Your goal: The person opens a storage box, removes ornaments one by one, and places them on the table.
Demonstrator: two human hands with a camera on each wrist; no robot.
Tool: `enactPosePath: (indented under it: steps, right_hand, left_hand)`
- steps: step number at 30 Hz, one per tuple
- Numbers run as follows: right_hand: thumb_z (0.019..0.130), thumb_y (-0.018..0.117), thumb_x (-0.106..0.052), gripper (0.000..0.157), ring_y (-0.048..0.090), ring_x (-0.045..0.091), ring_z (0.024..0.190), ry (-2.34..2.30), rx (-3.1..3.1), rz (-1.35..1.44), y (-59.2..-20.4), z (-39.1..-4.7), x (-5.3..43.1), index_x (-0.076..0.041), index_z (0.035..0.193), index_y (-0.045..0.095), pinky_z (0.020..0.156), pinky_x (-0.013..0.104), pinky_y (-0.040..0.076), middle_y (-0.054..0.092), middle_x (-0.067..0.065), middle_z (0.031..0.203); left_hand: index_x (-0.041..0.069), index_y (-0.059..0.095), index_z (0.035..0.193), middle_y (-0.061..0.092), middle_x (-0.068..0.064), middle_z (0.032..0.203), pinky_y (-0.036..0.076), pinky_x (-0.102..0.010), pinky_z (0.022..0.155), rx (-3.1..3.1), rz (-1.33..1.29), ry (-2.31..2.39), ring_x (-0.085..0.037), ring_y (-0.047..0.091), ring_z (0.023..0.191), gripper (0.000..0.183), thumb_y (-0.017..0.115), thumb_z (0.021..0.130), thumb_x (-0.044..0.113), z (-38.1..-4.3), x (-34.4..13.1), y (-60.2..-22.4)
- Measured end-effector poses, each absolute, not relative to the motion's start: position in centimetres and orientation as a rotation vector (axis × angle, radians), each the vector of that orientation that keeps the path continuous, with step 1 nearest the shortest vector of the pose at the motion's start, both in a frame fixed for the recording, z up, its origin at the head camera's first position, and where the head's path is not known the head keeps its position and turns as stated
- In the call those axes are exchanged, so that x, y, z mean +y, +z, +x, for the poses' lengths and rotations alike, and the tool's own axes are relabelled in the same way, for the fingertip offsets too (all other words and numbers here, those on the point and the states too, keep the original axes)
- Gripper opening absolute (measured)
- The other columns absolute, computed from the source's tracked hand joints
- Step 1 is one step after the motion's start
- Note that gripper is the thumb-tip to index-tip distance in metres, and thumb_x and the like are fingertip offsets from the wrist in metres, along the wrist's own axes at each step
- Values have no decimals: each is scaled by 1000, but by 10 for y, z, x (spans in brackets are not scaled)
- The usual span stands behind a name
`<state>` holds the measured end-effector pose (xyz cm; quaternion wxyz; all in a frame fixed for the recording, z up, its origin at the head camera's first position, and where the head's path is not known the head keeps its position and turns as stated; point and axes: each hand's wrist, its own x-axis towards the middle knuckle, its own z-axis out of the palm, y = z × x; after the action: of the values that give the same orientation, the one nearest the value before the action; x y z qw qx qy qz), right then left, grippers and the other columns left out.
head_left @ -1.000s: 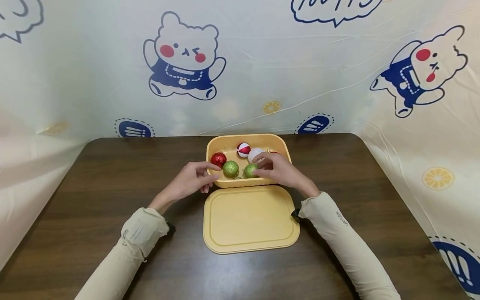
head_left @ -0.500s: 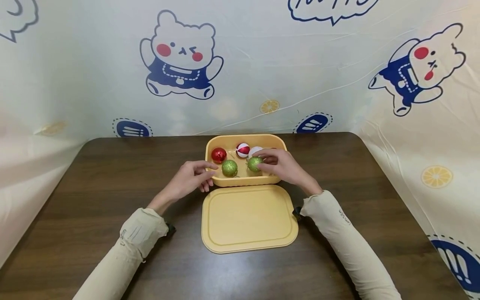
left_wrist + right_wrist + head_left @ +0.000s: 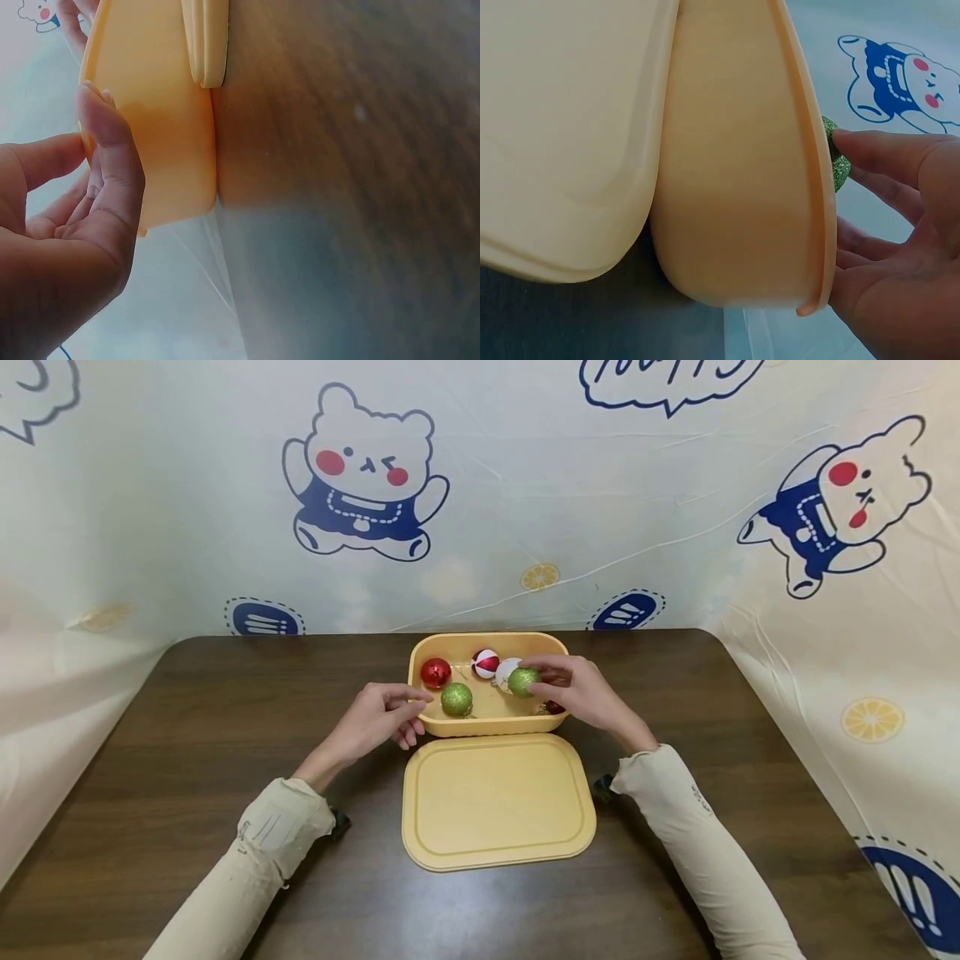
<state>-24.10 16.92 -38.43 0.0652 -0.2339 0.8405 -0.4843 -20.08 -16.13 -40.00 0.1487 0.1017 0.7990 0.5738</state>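
Observation:
A yellow plastic box (image 3: 487, 725) stands at the far part of the table with several Christmas baubles in it. My right hand (image 3: 579, 691) pinches a green glitter bauble (image 3: 523, 682) between thumb and fingers, over the box's right half. Only part of this bauble (image 3: 840, 166) shows past the rim in the right wrist view. At the near left corner, my left hand (image 3: 382, 714) holds the box rim with thumb and fingers. Inside are a shiny red bauble (image 3: 436, 673), another green glitter bauble (image 3: 457, 699), a red-and-white striped one (image 3: 485, 663) and a white one (image 3: 506, 672), partly covered.
A dark red bauble (image 3: 553, 707) sits in the box's near right corner, under my right hand. The flat yellow lid (image 3: 498, 802) lies on the brown wooden table (image 3: 187, 735) just in front of the box. A printed curtain (image 3: 510, 485) hangs behind the table.
My right hand has lifted the green bauble and moved it back and to the right, partly over the white one. The near right corner's bauble has come into view. My left hand stays at the rim.

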Motion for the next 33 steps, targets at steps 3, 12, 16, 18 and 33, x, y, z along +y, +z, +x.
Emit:
enactPosePath:
  steps: [3,12,16,18,33]
  right_hand:
    - [92,73,-17,35,66,30,107,-1461,2534,-703,-384,-241,171,-10,127,68,84,50,58,66,12,121]
    - [92,73,-20,35,65,26,107,-1429,2572,-645,-379,-241,174,-16,127,68,90,42,56,65,8,122]
    - [93,73,-20,36,64,26,109,-1430,2562,-624,-378,-241,174,-15,128,67,93,43,55,65,9,122]
    - [93,73,-19,37,63,27,111,-1438,2557,-609,-378,-242,175,-13,129,67,96,44,53,65,10,123]
    - [96,68,-20,38,61,30,118,-1497,2615,-586,-371,-246,196,-10,132,62,103,45,48,63,12,128]
  left_hand:
    - [-6,63,124,67,-27,83,59,-35,57,2291,283,1652,-20,63,60,29,58,101,11,-202,-161,-400]
    - [-7,64,123,68,-25,81,60,-34,58,2281,289,1652,-21,64,60,29,60,100,10,-203,-163,-399]
    - [-7,64,122,69,-21,79,60,-35,58,2274,278,1651,-21,65,60,29,61,100,11,-202,-164,-399]
    - [-8,65,120,70,-20,78,60,-35,58,2271,277,1651,-21,65,60,29,62,99,12,-203,-164,-399]
    - [-10,65,113,69,-19,75,59,-33,56,2228,277,1656,-19,64,58,30,64,98,16,-204,-166,-400]
